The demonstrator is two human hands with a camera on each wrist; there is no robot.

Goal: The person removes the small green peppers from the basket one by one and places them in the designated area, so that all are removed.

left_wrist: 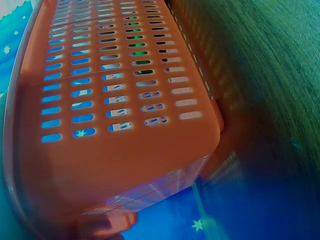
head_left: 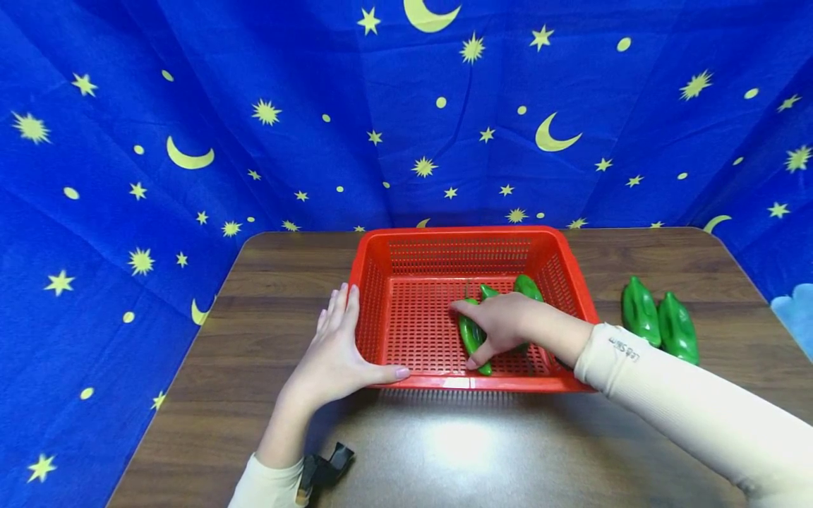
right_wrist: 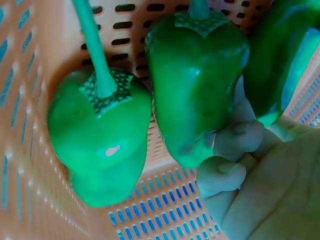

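Inside a red perforated plastic basket (head_left: 413, 381), my right hand (head_left: 511, 321) holds a long green pepper (head_left: 471, 335) between thumb and fingers. In the right wrist view that pepper (right_wrist: 280, 55) is at the upper right. Two more green peppers, one on the left (right_wrist: 100, 135) and one in the middle (right_wrist: 197, 85), lie beside the curled fingers. In the head view the hand partly covers them. My left hand (head_left: 333, 360) rests at the basket's front left corner, fingers straight along the left rim and thumb along the front rim.
Two green peppers (head_left: 641, 310) (head_left: 678, 328) lie on the wooden table (head_left: 254, 331), right of the basket. A black strap (head_left: 336, 458) sticks out by the left wrist. Behind the table hangs a blue cloth (head_left: 317, 148) with yellow moons and stars.
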